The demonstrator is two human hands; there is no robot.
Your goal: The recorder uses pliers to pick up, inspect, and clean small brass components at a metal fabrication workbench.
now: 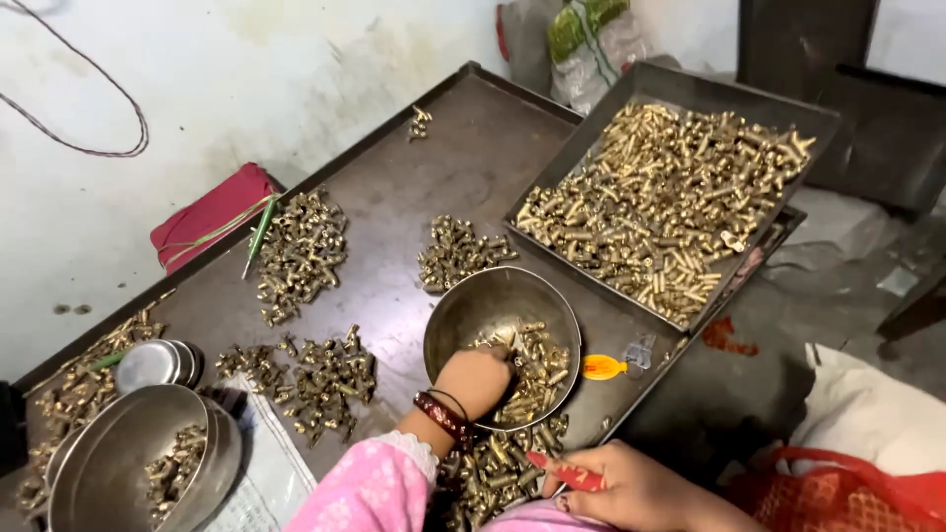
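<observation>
Brass fittings (532, 369) are gripped by the left hand (478, 379) inside a steel bowl (473, 305) near centre; a red tool (567, 473) is pinched by the right hand (631, 488). Tipping the bowl's rim could likely scatter pieces.

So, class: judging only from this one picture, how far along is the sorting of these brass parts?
Done: separate heaps of brass parts lie on the big tray, and some sit in the steel bowl at the left. In hand: the left hand reaches into the round bowl of parts, while the right hand holds a red tool. Left: the dark tray at the back is full.
</observation>
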